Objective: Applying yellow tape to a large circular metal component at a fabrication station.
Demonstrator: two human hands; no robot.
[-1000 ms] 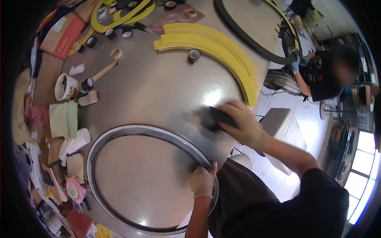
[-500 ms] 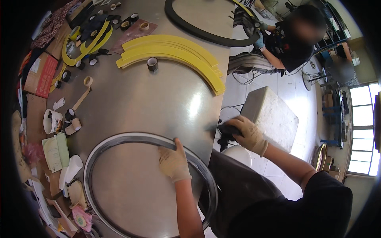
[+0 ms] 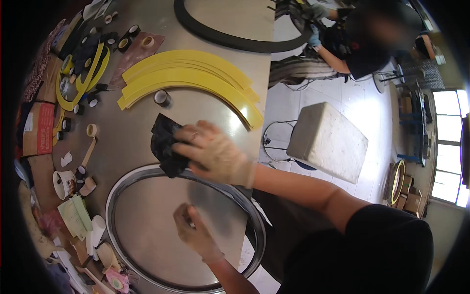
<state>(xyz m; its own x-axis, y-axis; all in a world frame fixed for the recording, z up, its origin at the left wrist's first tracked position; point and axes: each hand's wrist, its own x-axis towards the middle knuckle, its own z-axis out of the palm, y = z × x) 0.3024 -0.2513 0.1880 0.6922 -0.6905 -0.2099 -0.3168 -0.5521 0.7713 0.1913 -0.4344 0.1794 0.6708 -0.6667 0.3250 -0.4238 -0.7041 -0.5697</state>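
A large oval ring (image 3: 114,235), dark with a pale outer edge, lies on the metal table at its near edge. Over its far rim, my gloved right hand (image 3: 215,154) grips a crumpled black cloth (image 3: 166,144), blurred by motion. My gloved left hand (image 3: 196,232) is above the inside of the ring, its fingers curled toward the thumb. Something small and dark-and-pale shows in that curl, too unclear to name. Beyond the cloth stand a dark tape roll (image 3: 162,98) and a stack of curved yellow strips (image 3: 196,78).
Tape rolls (image 3: 91,130), a paper cup (image 3: 63,184), papers (image 3: 74,218) and a red-and-brown carton (image 3: 39,128) crowd the left side. A co-worker (image 3: 362,44) handles a black ring (image 3: 225,41) at the far right. A pale block (image 3: 328,142) stands beyond the table's right edge.
My right hand has swung left from beside the table, bringing the black cloth over the ring's far rim. My left hand has left the rim, moved nearer and curled its fingers. The view has shifted slightly.
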